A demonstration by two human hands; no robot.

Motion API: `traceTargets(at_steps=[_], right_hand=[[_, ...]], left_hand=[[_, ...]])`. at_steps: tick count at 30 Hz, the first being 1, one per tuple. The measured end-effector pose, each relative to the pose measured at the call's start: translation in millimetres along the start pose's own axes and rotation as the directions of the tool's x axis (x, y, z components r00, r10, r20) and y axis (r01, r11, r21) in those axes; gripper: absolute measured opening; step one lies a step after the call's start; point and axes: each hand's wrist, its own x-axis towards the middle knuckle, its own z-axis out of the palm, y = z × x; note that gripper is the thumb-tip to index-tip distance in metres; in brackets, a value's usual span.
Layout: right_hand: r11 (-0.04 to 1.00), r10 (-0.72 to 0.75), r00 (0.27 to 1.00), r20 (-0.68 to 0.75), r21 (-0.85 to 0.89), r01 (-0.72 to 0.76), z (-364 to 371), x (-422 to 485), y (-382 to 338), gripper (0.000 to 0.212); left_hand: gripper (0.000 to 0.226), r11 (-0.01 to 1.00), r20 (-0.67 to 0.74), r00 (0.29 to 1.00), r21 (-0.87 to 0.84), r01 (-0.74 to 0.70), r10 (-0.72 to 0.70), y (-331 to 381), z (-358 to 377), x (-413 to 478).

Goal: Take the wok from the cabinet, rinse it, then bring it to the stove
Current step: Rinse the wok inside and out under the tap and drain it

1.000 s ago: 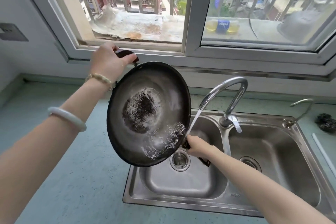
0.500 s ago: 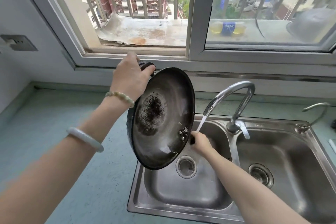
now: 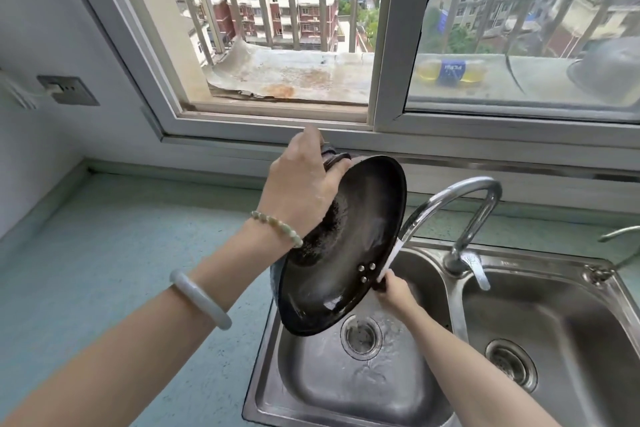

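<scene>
Now the wok (image 3: 346,246) hangs almost on edge over the left basin of the steel sink (image 3: 304,392), its dark hollow turned toward the faucet (image 3: 460,198). Its long axis runs from upper left to lower right. The left hand (image 3: 301,191) is at the high end, fingers curled round the small dark loop handle by the rim. The right hand (image 3: 394,291) is at the low end, closed round the long handle just past the three rivets (image 3: 366,272); most of that handle is hidden. A thin stream of water (image 3: 393,253) falls just beside the lower rim, onto the right hand and down to the drain (image 3: 360,336).

The wok is a round, shallow bowl of thin black metal, glossy where wet, with a rough, crusted patch near its middle. The basin is brushed and smooth, the desk (image 3: 121,253) a matt blue-green.

Rinsing looks close to done. No stove is in view, so the carry probably means levelling the wok, with the right hand on the long handle taking the load.
</scene>
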Motion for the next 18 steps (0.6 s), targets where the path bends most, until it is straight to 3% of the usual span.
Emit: traceTargets(at_steps=[3, 7, 11, 14, 18], right_hand=[[0.996, 0.053, 0.998, -0.018, 0.077, -0.051, 2.1, 1.1, -1.2, 0.02], [0.979, 0.079, 0.996, -0.045, 0.19, -0.069, 3.6, 0.0, -8.4, 0.01], [0.984, 0.021, 0.999, -0.043, 0.175, -0.013, -1.8, -8.4, -13.6, 0.009], [0.988, 0.018, 0.999, -0.041, 0.153, -0.012, 0.1, -9.7, -5.2, 0.031], [0.997, 0.001, 1.0, -0.008, 0.072, 0.0, -0.4, -13.4, 7.5, 0.034]], left_hand=[[0.032, 1.0, -0.008, 1.0, -0.018, -0.019, 0.019, -0.4, -0.7, -2.1], [0.034, 0.998, -0.022, 0.999, -0.024, -0.049, 0.049, 4.2, -3.1, -5.1], [0.036, 0.993, -0.051, 0.992, -0.025, -0.115, 0.114, 10.9, -7.8, -11.3], [0.034, 0.981, -0.065, 0.979, -0.025, -0.193, 0.191, 15.0, -6.8, -23.7], [0.033, 0.975, -0.048, 0.975, -0.034, -0.219, 0.217, 8.9, -2.7, -29.2]])
